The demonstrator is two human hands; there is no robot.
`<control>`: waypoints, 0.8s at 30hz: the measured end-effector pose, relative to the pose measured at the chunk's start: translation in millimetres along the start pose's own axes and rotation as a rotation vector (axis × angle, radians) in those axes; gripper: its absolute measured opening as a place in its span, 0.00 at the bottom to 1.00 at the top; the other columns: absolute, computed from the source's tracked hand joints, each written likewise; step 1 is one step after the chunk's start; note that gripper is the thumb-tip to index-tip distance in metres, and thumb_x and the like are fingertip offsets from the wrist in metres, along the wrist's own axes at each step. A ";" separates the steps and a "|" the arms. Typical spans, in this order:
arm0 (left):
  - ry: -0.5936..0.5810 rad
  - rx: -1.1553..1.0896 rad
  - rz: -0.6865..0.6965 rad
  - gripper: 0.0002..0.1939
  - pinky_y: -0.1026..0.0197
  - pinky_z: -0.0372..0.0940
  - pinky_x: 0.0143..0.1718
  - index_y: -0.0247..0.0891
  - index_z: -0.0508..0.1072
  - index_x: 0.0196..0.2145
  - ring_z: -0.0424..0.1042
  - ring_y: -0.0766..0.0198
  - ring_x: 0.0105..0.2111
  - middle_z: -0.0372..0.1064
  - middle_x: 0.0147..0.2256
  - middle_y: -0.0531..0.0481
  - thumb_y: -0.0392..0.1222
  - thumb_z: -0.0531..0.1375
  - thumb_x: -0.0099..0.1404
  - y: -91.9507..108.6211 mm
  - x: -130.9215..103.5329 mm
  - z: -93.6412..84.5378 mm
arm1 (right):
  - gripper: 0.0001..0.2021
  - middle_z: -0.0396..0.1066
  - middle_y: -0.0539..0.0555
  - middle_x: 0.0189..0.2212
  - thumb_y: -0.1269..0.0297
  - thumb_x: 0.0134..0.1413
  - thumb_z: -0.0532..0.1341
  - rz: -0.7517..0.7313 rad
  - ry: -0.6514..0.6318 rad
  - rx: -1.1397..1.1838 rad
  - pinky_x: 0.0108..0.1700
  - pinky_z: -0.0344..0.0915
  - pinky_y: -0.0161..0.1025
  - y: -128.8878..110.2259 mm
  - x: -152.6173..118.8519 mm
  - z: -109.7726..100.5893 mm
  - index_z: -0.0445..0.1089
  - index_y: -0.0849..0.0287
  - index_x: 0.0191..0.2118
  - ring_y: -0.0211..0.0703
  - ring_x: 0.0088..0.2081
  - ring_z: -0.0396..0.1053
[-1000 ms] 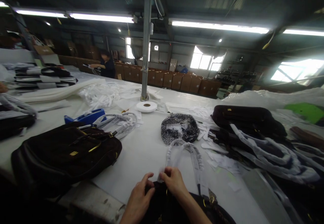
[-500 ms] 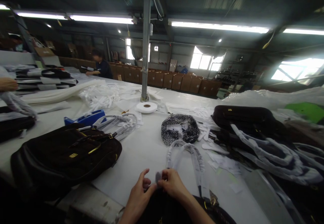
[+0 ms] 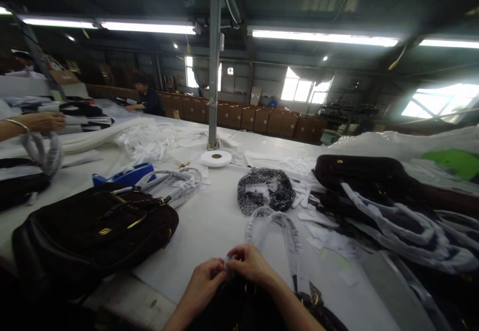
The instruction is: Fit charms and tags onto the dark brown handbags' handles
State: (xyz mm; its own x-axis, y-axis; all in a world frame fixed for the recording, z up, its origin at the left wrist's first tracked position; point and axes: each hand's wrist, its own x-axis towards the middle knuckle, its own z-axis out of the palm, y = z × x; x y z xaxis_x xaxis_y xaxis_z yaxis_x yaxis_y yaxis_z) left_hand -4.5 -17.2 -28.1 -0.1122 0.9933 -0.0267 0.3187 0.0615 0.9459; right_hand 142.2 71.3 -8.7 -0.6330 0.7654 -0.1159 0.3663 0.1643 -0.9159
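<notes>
At the near edge of the white desk (image 3: 209,226), the left hand (image 3: 204,281) and right hand (image 3: 250,267) together pinch a small white paper scrap (image 3: 229,260) above the black leather handbag (image 3: 243,306), fingers closed on it.

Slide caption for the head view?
Both hands pinch a small white wrap at a black handbag on a cluttered white worktable.

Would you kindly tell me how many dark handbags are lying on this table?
4: one large bag at left, one at right, one under the person's hands, one partly visible at far left. Others may be hidden.
</notes>
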 end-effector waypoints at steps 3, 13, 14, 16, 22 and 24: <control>-0.024 -0.008 -0.039 0.09 0.65 0.61 0.31 0.36 0.76 0.30 0.69 0.63 0.28 0.72 0.28 0.51 0.42 0.57 0.56 2.6 1.2 -5.3 | 0.07 0.67 0.48 0.18 0.68 0.44 0.60 -0.032 -0.019 0.010 0.24 0.55 0.30 -0.4 1.6 4.8 0.76 0.64 0.27 0.34 0.22 0.62; 0.016 -0.004 -0.074 0.15 0.64 0.60 0.29 0.33 0.75 0.28 0.68 0.60 0.29 0.70 0.24 0.52 0.49 0.58 0.56 -7.4 1.9 6.4 | 0.09 0.65 0.46 0.18 0.67 0.47 0.58 -0.044 -0.037 0.080 0.24 0.54 0.28 -1.1 -12.4 4.7 0.74 0.64 0.25 0.32 0.21 0.59; 0.033 0.016 -0.073 0.14 0.63 0.59 0.30 0.33 0.74 0.27 0.67 0.60 0.29 0.70 0.24 0.52 0.48 0.58 0.55 -8.5 1.5 6.3 | 0.09 0.65 0.47 0.18 0.67 0.48 0.58 -0.043 -0.029 0.075 0.24 0.54 0.28 -0.3 -12.7 5.0 0.74 0.63 0.26 0.32 0.22 0.60; 0.056 0.051 -0.062 0.13 0.63 0.58 0.31 0.35 0.73 0.25 0.66 0.60 0.30 0.68 0.25 0.52 0.48 0.58 0.55 -9.0 0.5 5.7 | 0.09 0.67 0.47 0.20 0.66 0.48 0.58 -0.038 -0.020 0.062 0.25 0.55 0.29 1.5 -12.3 4.9 0.75 0.62 0.33 0.33 0.23 0.61; 0.074 0.094 -0.049 0.13 0.64 0.55 0.29 0.37 0.66 0.21 0.62 0.62 0.28 0.61 0.22 0.55 0.46 0.55 0.58 -0.4 -2.4 7.4 | 0.06 0.66 0.45 0.19 0.72 0.39 0.61 -0.058 -0.048 0.008 0.25 0.54 0.28 3.1 -12.6 2.5 0.75 0.61 0.28 0.33 0.23 0.60; 0.039 0.074 -0.043 0.12 0.65 0.54 0.28 0.37 0.65 0.21 0.62 0.63 0.27 0.61 0.22 0.56 0.45 0.54 0.59 3.1 -3.1 6.8 | 0.06 0.66 0.46 0.19 0.73 0.41 0.59 -0.059 -0.040 0.003 0.25 0.54 0.28 3.3 -13.5 3.2 0.74 0.62 0.26 0.33 0.23 0.60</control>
State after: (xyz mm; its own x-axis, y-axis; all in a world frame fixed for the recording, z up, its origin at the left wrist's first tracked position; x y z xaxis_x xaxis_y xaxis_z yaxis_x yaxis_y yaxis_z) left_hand 3.3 -19.3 -27.3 -0.1634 0.9851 -0.0532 0.3811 0.1128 0.9176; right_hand 149.8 59.5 -11.3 -0.6802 0.7289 -0.0771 0.3259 0.2065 -0.9226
